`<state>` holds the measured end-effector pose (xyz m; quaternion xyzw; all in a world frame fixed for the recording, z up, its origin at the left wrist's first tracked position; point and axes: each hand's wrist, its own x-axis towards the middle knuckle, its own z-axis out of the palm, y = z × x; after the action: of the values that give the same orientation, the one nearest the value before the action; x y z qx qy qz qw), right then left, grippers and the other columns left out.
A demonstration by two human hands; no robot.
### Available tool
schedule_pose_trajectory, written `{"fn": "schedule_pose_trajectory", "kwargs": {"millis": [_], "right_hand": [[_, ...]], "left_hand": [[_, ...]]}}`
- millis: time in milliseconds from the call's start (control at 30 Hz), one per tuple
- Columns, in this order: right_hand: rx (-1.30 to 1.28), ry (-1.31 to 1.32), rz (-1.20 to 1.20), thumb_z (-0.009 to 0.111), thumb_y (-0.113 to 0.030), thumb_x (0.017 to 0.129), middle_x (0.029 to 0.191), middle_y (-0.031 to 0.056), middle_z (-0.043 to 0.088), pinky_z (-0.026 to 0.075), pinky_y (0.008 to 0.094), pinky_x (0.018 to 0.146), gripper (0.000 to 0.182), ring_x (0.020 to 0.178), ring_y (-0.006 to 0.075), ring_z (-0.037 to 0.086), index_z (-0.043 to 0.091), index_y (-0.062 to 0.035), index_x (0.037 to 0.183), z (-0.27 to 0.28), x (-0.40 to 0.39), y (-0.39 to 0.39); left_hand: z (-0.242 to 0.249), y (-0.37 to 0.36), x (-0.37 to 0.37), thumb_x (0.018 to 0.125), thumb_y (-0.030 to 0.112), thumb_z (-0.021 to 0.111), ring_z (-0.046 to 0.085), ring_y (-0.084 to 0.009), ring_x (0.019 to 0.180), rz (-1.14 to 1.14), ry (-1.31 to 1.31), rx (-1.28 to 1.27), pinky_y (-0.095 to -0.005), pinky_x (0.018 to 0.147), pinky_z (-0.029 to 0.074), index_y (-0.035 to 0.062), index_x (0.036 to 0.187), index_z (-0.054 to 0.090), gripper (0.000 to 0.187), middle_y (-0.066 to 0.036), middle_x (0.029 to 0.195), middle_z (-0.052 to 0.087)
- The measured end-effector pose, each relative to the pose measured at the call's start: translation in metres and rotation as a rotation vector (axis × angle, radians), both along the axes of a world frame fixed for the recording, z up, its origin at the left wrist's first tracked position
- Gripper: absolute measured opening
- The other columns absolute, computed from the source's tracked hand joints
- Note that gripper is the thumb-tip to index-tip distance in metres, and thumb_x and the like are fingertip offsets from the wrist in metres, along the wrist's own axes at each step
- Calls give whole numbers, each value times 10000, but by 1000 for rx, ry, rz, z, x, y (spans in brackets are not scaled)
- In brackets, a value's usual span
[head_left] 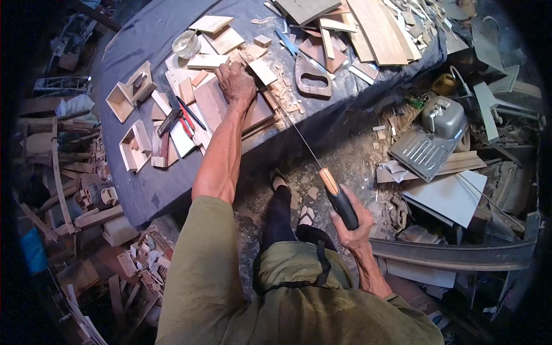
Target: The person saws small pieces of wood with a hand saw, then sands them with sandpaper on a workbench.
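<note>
My right hand is wrapped round the black and orange handle of a handsaw. Its thin blade, seen nearly edge-on, runs up and left to the table edge and meets the wood beside my left hand. My left hand presses down with bent fingers on a reddish-brown wooden board, which lies near the table edge. A small pale wood piece sits just right of those fingers. Exactly what the fingertips grip is partly hidden. Sawdust and small chips lie around the blade.
On the cloth-covered table are a second handsaw, red pliers, a glass jar, small wooden boxes and many offcuts. A metal sink and scrap lie on the floor at right; wood scraps pile up at left.
</note>
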<state>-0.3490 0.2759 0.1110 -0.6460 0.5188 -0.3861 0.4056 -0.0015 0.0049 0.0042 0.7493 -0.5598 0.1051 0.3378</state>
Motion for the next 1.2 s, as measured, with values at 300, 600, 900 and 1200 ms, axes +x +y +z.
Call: {"fn": "schedule_pose_trajectory", "kwargs": {"millis": [300,600,900,1200], "right_hand": [[67,-30,42,759,-117,855,1008,167,749,560,300,751,603,870,180,729,551,18,1405,36,-5,11],[175,-106,-31,765,-195,850,996,164,728,536,300,792,597,877,190,709,575,41,1365,36,-4,21],[65,-127,-39,650,-132,875,967,172,734,543,297,751,504,800,176,701,588,55,1338,19,-1,31],[30,-90,-133,626,-126,895,919,165,739,543,290,722,446,783,162,706,621,40,1309,15,5,24]], "left_hand": [[5,8,-6,772,62,596,518,-399,1076,9,14,-58,-471,952,436,-4,949,662,200,-218,1071,588],[9,4,-8,897,181,546,525,-396,1128,105,-13,63,-545,921,422,9,1034,598,225,-220,1201,610],[2,-4,-3,882,180,537,588,-422,1001,68,75,135,-552,871,445,16,972,617,203,-223,1033,649],[10,0,-5,877,178,525,657,-412,885,48,55,117,-525,808,499,32,909,668,207,-223,953,686]]}}
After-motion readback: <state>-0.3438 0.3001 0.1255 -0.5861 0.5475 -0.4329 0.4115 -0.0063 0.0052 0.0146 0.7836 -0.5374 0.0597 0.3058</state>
